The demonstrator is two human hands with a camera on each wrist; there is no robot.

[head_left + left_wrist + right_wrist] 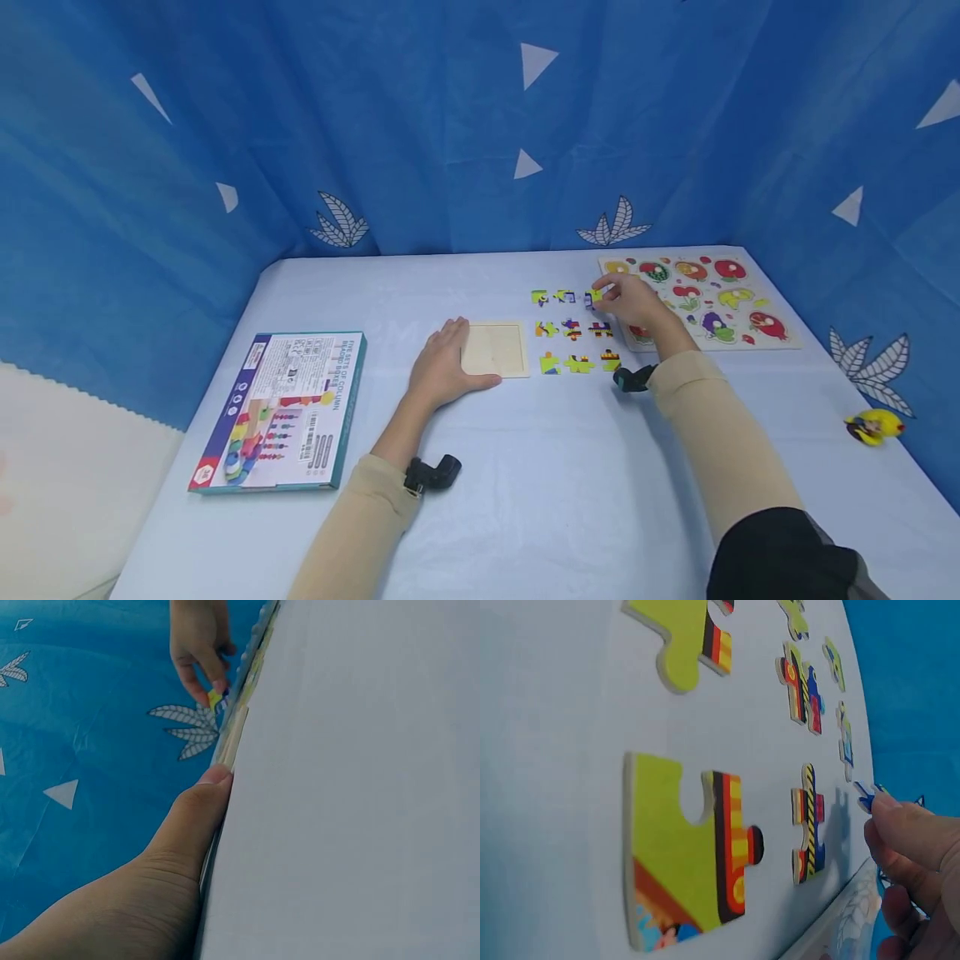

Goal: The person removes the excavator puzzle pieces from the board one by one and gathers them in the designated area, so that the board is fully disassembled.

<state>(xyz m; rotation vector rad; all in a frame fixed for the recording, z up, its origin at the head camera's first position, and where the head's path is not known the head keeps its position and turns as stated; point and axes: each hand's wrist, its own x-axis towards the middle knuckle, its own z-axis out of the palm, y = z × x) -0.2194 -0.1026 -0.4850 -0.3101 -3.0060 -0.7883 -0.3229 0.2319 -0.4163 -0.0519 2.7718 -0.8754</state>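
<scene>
My right hand (633, 302) pinches a yellow-green and blue jigsaw puzzle piece (865, 796) between thumb and fingertips, at the back right of the laid-out pieces. The piece shows raised from the table in the right wrist view. More puzzle pieces (579, 364) lie in spaced rows below and left of that hand. To their left is a shallow wooden puzzle tray (495, 350) with a bare, pale base. My left hand (442, 364) rests at the tray's left side, fingers extended toward its back corner and thumb (206, 802) along its front edge.
A fruit picture board (738, 321) lies at the back right, partly under my right hand in the head view. On the left is a flat toy box (285, 408). A small yellow toy (876, 426) sits near the right table edge. Blue curtain (450, 125) hangs behind.
</scene>
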